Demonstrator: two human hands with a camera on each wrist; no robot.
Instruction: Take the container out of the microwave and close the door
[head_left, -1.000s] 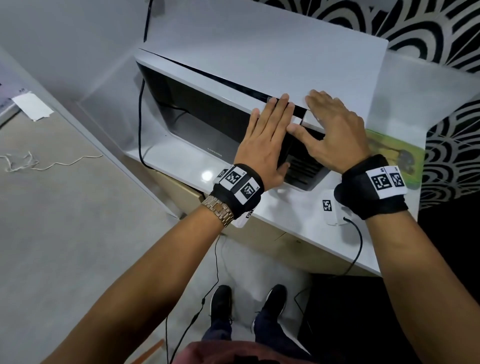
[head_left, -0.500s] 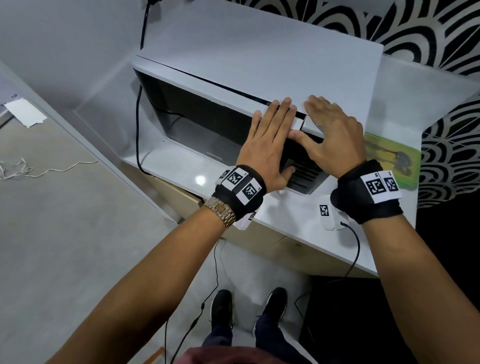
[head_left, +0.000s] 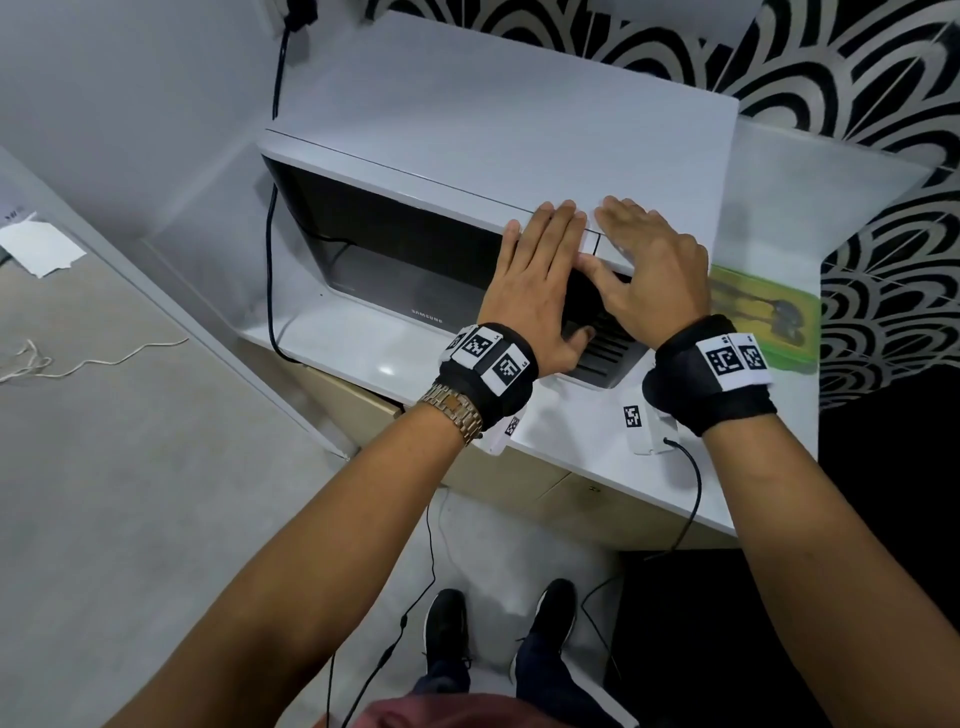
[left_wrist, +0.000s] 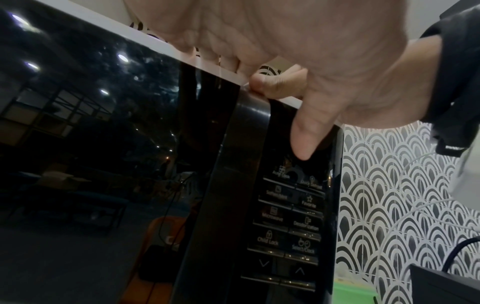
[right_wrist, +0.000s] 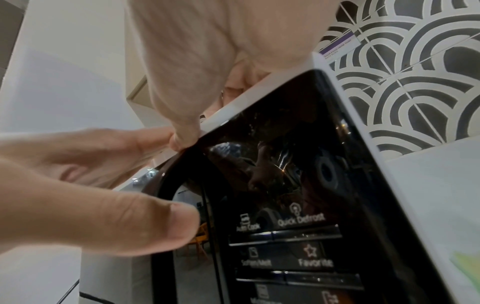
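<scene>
Two hands: both flat on the white microwave with the dark glass door (head_left: 395, 244), fingers straight, holding nothing.
Left hand (head_left: 540, 280): palm over the door's right edge, fingertips on the top rim.
Right hand (head_left: 652, 275): spread on the top above the black button panel (left_wrist: 288, 222), thumb reaching toward the left hand.
Door: looks shut against the body.
Container: a green-lidded flat box (head_left: 763, 312) lies on the white counter (head_left: 582, 441), just right of the microwave.

Left hand (head_left: 535, 291) flat, fingers straight, right hand (head_left: 649, 280) flat beside it, thumbs nearly touching, forearms extended
</scene>
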